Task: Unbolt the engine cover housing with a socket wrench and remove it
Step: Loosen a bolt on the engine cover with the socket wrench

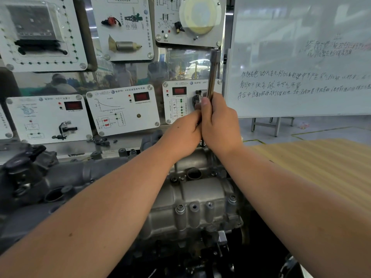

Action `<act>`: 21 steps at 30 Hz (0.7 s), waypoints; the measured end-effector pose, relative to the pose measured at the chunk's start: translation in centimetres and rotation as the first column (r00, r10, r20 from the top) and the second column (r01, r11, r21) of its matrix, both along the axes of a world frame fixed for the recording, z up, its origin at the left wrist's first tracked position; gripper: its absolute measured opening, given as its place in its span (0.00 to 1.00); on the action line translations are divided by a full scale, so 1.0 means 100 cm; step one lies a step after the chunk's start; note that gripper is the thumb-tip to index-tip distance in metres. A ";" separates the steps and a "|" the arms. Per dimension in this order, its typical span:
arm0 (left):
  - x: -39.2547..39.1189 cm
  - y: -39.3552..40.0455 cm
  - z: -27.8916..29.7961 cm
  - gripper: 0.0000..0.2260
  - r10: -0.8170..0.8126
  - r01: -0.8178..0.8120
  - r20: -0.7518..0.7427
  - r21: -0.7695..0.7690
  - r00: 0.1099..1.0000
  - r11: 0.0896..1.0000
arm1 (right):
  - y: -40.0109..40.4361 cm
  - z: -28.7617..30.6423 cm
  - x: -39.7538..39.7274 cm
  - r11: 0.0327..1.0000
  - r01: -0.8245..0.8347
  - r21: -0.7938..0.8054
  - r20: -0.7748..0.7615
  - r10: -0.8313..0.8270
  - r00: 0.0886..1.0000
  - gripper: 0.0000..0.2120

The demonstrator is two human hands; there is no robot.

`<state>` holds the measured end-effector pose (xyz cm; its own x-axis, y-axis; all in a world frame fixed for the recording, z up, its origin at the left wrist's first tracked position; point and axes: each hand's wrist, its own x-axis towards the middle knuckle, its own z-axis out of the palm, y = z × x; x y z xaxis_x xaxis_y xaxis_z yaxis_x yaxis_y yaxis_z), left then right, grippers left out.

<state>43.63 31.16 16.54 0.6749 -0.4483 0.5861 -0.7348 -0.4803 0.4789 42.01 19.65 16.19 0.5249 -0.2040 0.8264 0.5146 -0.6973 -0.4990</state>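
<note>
Fingers of your right hand [217, 125] curl round the lower shaft of the socket wrench [212, 75], thumb pressed up along it, and your left hand [185, 133] closes in from the other side, its fingers wrapped against the right hand's at the same part of the tool; how much of the shaft the left fingers actually touch you cannot tell from this angle. Both hands sit at the same height, touching each other.

Your wrench stands nearly upright, its long axis running from the handle end high above your fists straight down to a thin dark tip that shows just under them. That tip meets the far top edge of the engine cover housing [202, 197], so the bolt in hand is probably directly below your grip, though the bolt itself is hidden.

Most of the housing lies nearer you than the tool, between your forearms, with several bolt heads [180, 207] showing along its near flank, so much unbolting looks left to do. Turning will likely depend on keeping that vertical axis plumb over the fastener, both hands equally close
</note>
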 end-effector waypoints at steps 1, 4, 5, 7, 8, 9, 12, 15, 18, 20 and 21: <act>0.000 -0.001 0.000 0.10 0.004 -0.004 0.005 0.008 1.000 1.000 | 0.000 0.000 0.000 1.000 -0.005 0.017 -0.005 0.005 1.000 0.10; 0.004 -0.002 0.003 0.06 0.054 -0.056 0.058 0.033 0.997 0.998 | 0.001 0.001 -0.002 0.998 -0.027 0.051 -0.020 0.028 0.999 0.15; 0.005 -0.002 0.003 0.06 0.071 -0.074 0.067 0.033 0.995 0.997 | 0.001 0.001 -0.003 0.998 -0.033 0.053 -0.022 0.034 0.999 0.19; 0.007 -0.003 0.003 0.08 0.098 -0.099 0.075 0.011 0.992 0.995 | 0.000 0.001 -0.003 0.999 -0.032 0.019 -0.009 0.032 0.999 0.18; 0.007 -0.002 0.002 0.09 0.107 -0.107 0.080 -0.001 0.991 0.994 | 0.000 0.001 -0.003 1.000 -0.025 -0.006 0.000 0.025 1.000 0.15; 0.006 -0.002 0.002 0.10 0.110 -0.109 0.085 -0.008 0.990 0.994 | 0.000 0.001 -0.003 1.000 -0.018 -0.021 0.008 0.018 1.000 0.12; 0.004 0.000 0.000 0.12 0.059 -0.059 0.081 -0.003 0.995 0.998 | 0.002 0.002 -0.003 1.000 -0.005 -0.023 0.012 0.005 1.000 0.10; 0.001 -0.001 0.000 0.09 0.009 -0.010 0.059 0.015 0.998 1.000 | 0.001 0.002 -0.003 1.000 0.000 0.006 -0.006 0.000 1.000 0.13; 0.003 -0.002 0.002 0.07 0.026 -0.027 0.069 0.011 0.997 1.000 | 0.001 0.002 -0.004 0.999 -0.015 0.047 -0.005 0.015 1.000 0.15; 0.004 -0.003 0.003 0.08 0.055 -0.056 0.065 0.008 0.996 0.998 | 0.001 0.002 -0.005 0.998 -0.033 0.053 -0.004 0.033 0.999 0.20; 0.005 -0.004 0.003 0.09 0.063 -0.063 0.060 -0.001 0.996 0.998 | 0.000 0.002 -0.005 0.998 -0.037 0.044 -0.008 0.037 0.999 0.19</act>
